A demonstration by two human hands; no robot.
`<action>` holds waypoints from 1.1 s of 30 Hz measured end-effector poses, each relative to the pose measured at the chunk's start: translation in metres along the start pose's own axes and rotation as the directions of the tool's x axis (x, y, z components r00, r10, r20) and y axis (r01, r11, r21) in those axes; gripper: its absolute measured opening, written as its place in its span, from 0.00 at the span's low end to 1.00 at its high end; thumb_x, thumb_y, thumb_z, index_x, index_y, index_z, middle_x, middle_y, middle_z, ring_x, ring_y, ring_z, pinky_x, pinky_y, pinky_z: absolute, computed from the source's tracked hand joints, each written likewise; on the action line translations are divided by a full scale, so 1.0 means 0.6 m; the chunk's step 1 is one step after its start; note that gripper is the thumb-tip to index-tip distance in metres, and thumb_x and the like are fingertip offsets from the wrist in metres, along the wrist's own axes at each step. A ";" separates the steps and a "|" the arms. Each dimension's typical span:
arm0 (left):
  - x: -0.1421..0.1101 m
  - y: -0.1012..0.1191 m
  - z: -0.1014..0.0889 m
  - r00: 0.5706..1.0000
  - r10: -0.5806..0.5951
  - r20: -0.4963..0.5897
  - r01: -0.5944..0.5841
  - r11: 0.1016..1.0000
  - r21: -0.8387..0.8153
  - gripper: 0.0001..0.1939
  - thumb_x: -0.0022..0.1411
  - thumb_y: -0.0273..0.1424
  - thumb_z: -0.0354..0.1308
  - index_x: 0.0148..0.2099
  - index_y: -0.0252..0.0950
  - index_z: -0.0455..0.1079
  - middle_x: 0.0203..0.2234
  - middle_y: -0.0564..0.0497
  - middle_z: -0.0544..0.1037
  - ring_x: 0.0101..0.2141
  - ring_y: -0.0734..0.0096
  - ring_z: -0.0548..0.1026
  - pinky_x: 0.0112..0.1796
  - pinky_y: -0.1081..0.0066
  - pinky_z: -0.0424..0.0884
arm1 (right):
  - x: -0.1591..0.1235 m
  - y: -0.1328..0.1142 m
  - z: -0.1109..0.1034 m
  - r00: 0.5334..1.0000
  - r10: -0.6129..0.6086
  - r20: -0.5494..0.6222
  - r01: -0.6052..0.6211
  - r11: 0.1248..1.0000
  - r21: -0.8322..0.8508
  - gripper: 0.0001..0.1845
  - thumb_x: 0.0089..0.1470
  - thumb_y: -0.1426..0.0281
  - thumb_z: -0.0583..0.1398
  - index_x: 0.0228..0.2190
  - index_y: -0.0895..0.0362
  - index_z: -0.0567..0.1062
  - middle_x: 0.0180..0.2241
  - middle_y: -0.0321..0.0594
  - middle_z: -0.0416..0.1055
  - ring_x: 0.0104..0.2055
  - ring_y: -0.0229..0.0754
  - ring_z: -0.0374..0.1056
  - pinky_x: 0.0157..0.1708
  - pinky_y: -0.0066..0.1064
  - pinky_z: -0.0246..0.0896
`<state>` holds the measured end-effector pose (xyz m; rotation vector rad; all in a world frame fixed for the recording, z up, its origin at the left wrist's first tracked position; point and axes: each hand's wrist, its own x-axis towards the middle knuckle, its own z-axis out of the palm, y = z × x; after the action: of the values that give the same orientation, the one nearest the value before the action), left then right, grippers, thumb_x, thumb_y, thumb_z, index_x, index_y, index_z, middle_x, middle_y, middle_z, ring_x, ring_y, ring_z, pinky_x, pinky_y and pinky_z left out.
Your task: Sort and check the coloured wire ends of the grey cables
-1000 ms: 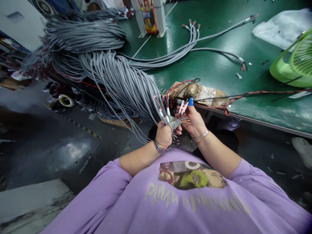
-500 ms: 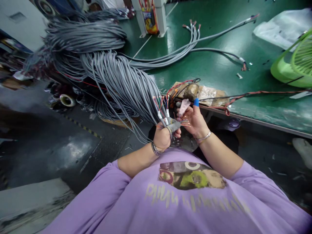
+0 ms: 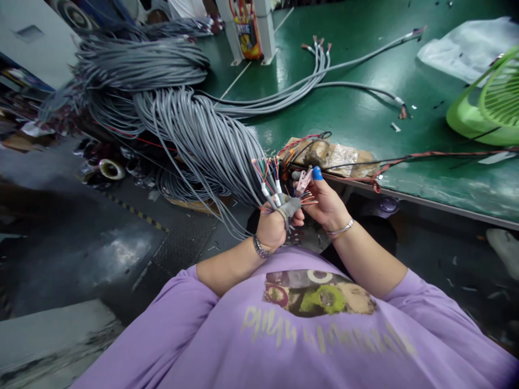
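My left hand (image 3: 272, 229) is closed around several grey cables, whose white-banded ends (image 3: 278, 186) fan out into thin coloured wires (image 3: 265, 167). A grey wrap (image 3: 290, 206) covers its thumb, and more bare wire ends (image 3: 308, 199) stick out to the right beside it. My right hand (image 3: 329, 208), with a blue cover (image 3: 317, 173) on the thumb tip, pinches a small pink clip-like tool (image 3: 303, 181). The tool is just above those wire ends; whether it touches them I cannot tell. The cables run back into a large grey bundle (image 3: 203, 124).
A green table (image 3: 365, 119) bears loose grey cables (image 3: 279, 105), a taped cardboard piece (image 3: 340, 158) with a red-and-black lead, a plastic bag (image 3: 466, 48) and a green fan (image 3: 482, 108). A white post (image 3: 265, 32) stands at the back. Below left, rolls (image 3: 111, 168) lie near the floor.
My right thumb has moved slightly left and down onto the pink tool, which has turned and shows its shape more clearly. My left hand has barely shifted, still on the cables.
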<state>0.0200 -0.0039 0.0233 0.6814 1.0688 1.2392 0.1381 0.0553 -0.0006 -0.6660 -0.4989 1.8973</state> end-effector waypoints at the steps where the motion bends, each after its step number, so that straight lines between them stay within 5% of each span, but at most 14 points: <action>1: 0.001 -0.001 0.002 1.000 0.001 -0.014 -0.001 1.000 -0.009 0.23 0.40 0.47 0.74 0.27 0.35 0.69 0.15 0.57 0.73 0.16 0.79 0.70 0.19 0.78 0.70 | 0.000 0.000 0.002 1.000 0.016 0.018 -0.016 1.000 -0.007 0.25 0.52 0.45 0.66 0.32 0.55 0.77 0.25 0.35 0.76 0.22 0.37 0.67 0.23 0.31 0.64; 7: 0.008 -0.011 0.002 0.999 0.007 -0.034 -0.007 1.000 -0.004 0.24 0.41 0.47 0.74 0.26 0.35 0.69 0.15 0.56 0.73 0.16 0.77 0.72 0.20 0.77 0.71 | -0.005 -0.006 0.011 0.995 0.048 0.087 -0.045 0.999 -0.031 0.25 0.57 0.44 0.62 0.37 0.54 0.79 0.20 0.35 0.73 0.21 0.42 0.66 0.24 0.35 0.63; 19: 0.004 -0.018 -0.010 0.999 0.039 0.024 -0.041 0.997 0.067 0.23 0.45 0.48 0.72 0.24 0.35 0.69 0.17 0.54 0.75 0.16 0.77 0.71 0.20 0.75 0.71 | 0.007 0.007 -0.008 1.000 -0.004 -0.008 0.005 0.998 0.065 0.24 0.55 0.45 0.63 0.29 0.53 0.76 0.28 0.35 0.78 0.25 0.36 0.68 0.27 0.30 0.64; 28: 0.002 -0.013 -0.007 1.000 0.031 0.006 -0.031 0.999 -0.012 0.22 0.43 0.46 0.73 0.26 0.35 0.70 0.16 0.56 0.74 0.16 0.79 0.71 0.20 0.78 0.70 | 0.003 -0.004 0.003 0.996 -0.028 -0.083 0.025 0.999 -0.041 0.19 0.52 0.52 0.69 0.29 0.55 0.77 0.27 0.34 0.78 0.25 0.35 0.67 0.26 0.28 0.62; 33: 0.005 -0.009 0.004 1.000 0.016 -0.012 -0.016 1.000 -0.022 0.23 0.43 0.46 0.73 0.25 0.35 0.69 0.16 0.56 0.74 0.16 0.78 0.71 0.19 0.77 0.70 | 0.004 0.001 0.007 0.990 -0.084 -0.115 0.079 0.996 -0.052 0.23 0.54 0.46 0.64 0.30 0.55 0.76 0.26 0.37 0.76 0.26 0.38 0.70 0.27 0.31 0.64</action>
<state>0.0243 -0.0021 0.0184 0.6675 1.0599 1.2690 0.1341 0.0572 0.0019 -0.7720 -0.4898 1.7633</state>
